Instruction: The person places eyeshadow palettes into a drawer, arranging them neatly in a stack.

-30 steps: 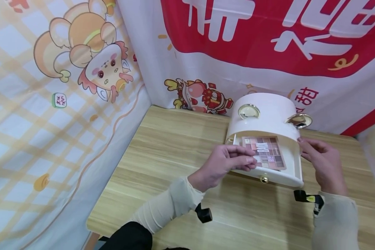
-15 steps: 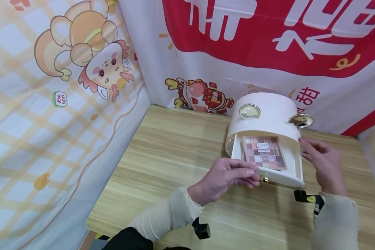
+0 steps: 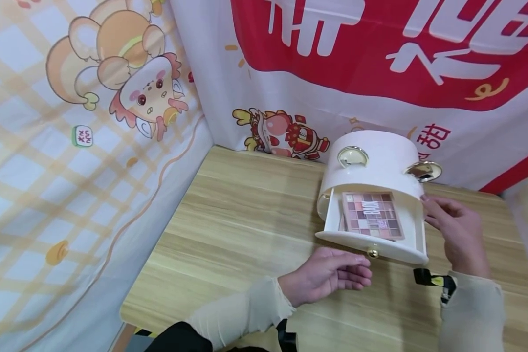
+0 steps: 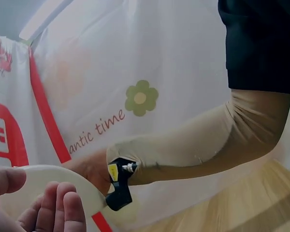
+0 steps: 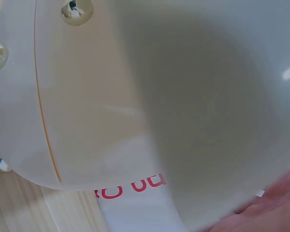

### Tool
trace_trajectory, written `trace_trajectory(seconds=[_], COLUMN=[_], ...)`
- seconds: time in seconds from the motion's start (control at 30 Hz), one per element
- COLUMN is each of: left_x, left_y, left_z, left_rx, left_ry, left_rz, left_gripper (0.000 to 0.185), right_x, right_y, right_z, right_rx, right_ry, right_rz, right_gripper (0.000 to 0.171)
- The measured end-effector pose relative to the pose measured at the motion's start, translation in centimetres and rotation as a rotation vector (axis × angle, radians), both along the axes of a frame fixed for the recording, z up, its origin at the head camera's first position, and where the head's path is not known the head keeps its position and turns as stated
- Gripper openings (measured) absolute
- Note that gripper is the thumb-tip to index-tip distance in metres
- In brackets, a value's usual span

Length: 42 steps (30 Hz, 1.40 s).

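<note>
Left hand (image 3: 323, 276) palm-down, low over light wooden desk (image 3: 246, 215), fingers (image 3: 356, 271) loosely extended, holding nothing, just below gold knob (image 3: 372, 253) of open drawer. Right hand (image 3: 455, 230) touching side of white rounded cosmetics cabinet (image 3: 378, 161), fingers relaxed. Pink eyeshadow palette (image 3: 371, 215) flat inside drawer.

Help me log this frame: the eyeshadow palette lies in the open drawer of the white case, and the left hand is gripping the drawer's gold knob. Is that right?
Not quite. In the head view the left hand grips nothing: it hovers with relaxed fingers just below the gold knob, clear of it. The rest holds: the eyeshadow palette lies in the open drawer of the white case.
</note>
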State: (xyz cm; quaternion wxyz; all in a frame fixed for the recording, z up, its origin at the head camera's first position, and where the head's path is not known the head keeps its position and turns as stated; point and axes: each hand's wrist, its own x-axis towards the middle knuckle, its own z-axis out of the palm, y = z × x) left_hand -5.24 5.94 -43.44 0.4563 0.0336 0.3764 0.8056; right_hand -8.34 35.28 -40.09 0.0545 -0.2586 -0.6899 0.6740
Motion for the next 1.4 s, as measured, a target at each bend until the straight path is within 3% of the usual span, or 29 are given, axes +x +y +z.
trace_trajectory(seconds=[0.13,0.37,0.63,0.87,1.13,1.4], left_x=[-0.2,-0.5,-0.4,-0.2,0.1,-0.1], left_y=[0.7,1.6,2.3,2.8,3.1,3.4], left_z=[-0.9,-1.3,-1.5,-1.7,-1.4,-0.7], left_rx=[-0.029,-0.072,-0.056,-0.041,-0.034,0.012], left_ry=[-0.067,-0.122,-0.150,-0.158,-0.205,-0.223], left_rz=[0.048,0.099,0.132,0.147,0.176,0.170], left_gripper=[0.012,0.015,0.007,0.008,0.010,0.010], right_x=[-0.2,-0.4,-0.7,-0.7,-0.5,-0.6], right_y=[0.0,-0.1,-0.1,0.1,0.2,-0.2], right_z=[0.1,0.1,0.1,-0.1,0.0,0.3], right_rx=[0.010,0.032,0.035,0.020,0.026,0.047], right_ry=[-0.024,-0.054,-0.062,-0.039,-0.042,-0.083], right_rz=[0.009,-0.003,-0.026,-0.033,-0.029,-0.035], right_gripper=[0.033,0.037,0.042,0.032,0.029,0.044])
